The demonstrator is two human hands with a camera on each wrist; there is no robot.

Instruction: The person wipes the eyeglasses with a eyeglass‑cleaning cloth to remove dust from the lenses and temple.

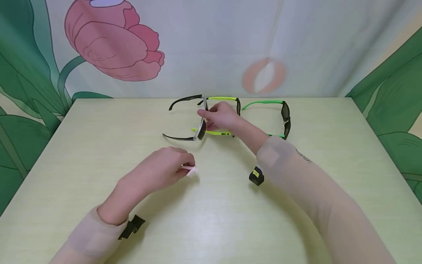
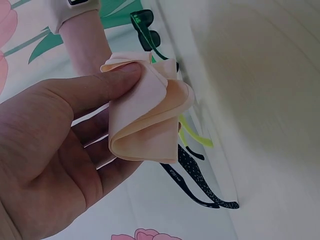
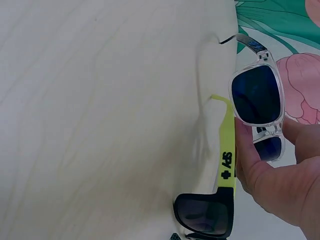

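Note:
My left hand [image 1: 158, 168] pinches a folded pale pink cloth [image 2: 145, 115] between thumb and fingers, low over the front middle of the table. Farther back, my right hand [image 1: 222, 116] grips clear-framed sunglasses [image 3: 256, 95] near the bridge. Their dark lenses face right and their black temples, unfolded, point left in the head view. Right behind the gripped pair are sunglasses with yellow temples [image 3: 227, 145] and a black front, partly hidden by my right hand. In the left wrist view, the cloth covers much of the sunglasses behind it.
Green-templed sunglasses [image 1: 286, 119] with dark lenses lie unfolded to the right, partly behind my right forearm. The pale wooden table [image 1: 214, 212] ends at a printed curtain [image 1: 204, 47] with a pink flower. Black wrist devices hang beside both sleeves.

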